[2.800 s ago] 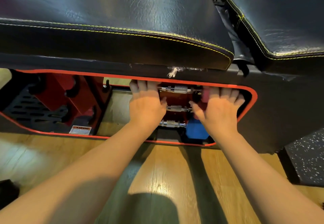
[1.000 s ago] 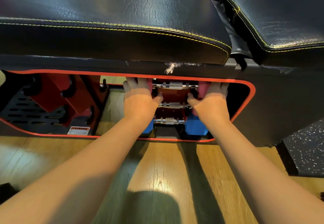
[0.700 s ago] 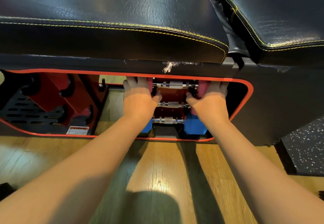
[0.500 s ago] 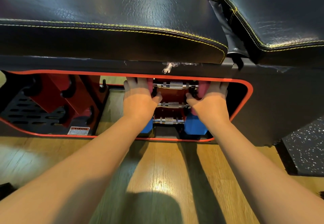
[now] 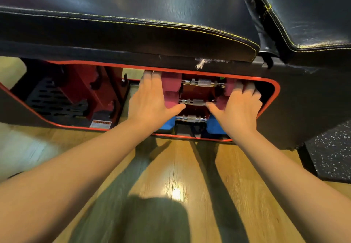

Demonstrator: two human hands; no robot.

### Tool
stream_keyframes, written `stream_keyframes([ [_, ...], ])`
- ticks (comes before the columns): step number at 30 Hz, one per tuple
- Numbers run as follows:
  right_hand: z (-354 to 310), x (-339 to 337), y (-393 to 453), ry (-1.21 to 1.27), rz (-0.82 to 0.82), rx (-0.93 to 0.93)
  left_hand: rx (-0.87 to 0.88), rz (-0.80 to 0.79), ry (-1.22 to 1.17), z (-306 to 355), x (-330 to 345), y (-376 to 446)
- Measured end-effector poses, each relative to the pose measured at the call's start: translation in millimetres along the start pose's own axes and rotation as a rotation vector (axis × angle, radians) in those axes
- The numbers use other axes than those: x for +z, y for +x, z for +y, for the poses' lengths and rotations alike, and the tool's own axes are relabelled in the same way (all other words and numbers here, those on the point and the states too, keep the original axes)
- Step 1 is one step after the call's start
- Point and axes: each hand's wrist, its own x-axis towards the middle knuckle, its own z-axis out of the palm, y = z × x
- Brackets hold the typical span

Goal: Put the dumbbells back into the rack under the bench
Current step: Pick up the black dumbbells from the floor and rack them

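Pink foam-coated heads of the middle dumbbell (image 5: 197,102) are now sitting between the two hands, inside the red rack (image 5: 197,92) under the black padded bench (image 5: 133,33). Compared with a few seconds ago, when both hands were covering the rack's upper slots, the hands are lower and spread outward — the left hand (image 5: 150,102) is pressing flat against the left pink head, the right hand (image 5: 240,107) is cupping the right pink head. Left fingers (image 5: 150,79) are lying extended and together, not wrapped round anything; right fingers (image 5: 247,90) are curling over the far side of the head, so how firmly they are gripping I cannot tell. Both thumbs are pointing inward toward the knurled steel handle.

Three handles are showing stacked in the rack: top pink dumbbell (image 5: 203,83), the middle one, and the blue dumbbell (image 5: 187,118) at the bottom nearest the wooden floor (image 5: 176,185). All three appear level in their cradles.

Judgement — the hands are seating or squaring the middle dumbbell rather than carrying it; this right-hand rack looks full. The second red rack (image 5: 91,88) to the left is showing empty hooks, so whether more dumbbells are due there is not decidable from this view.
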Motion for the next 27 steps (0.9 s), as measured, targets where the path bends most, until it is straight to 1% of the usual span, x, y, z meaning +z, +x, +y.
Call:
stream_keyframes([
  [2, -8, -7, -17, 0.01, -0.031, 0.009, 0.077, -0.015, -0.019, -23, -15, -16],
  [6, -30, -22, -46, 0.047, -0.176, 0.003, 0.143, -0.08, -0.044, -74, -43, -46],
  [8, -44, -33, -61, 0.043, -0.221, -0.094, 0.178, -0.129, -0.041, -96, -55, -61],
  [12, -82, -52, -90, 0.069, -0.355, -0.363, 0.231, -0.213, -0.005, -134, -79, -95],
  [15, -119, -58, -109, 0.105, -0.375, -0.541, 0.268, -0.275, 0.064, -162, -94, -118],
  [17, -147, -60, -121, 0.118, -0.39, -0.62, 0.25, -0.289, 0.091, -178, -107, -134],
  [21, -191, -80, -156, 0.144, -0.467, -0.725, 0.13, -0.305, 0.082, -202, -159, -174],
  [24, -215, -119, -185, 0.167, -0.507, -0.801, 0.053, -0.333, 0.092, -205, -217, -203],
  [27, -239, -174, -204, 0.237, -0.53, -0.836, -0.035, -0.339, 0.082, -198, -281, -224],
])
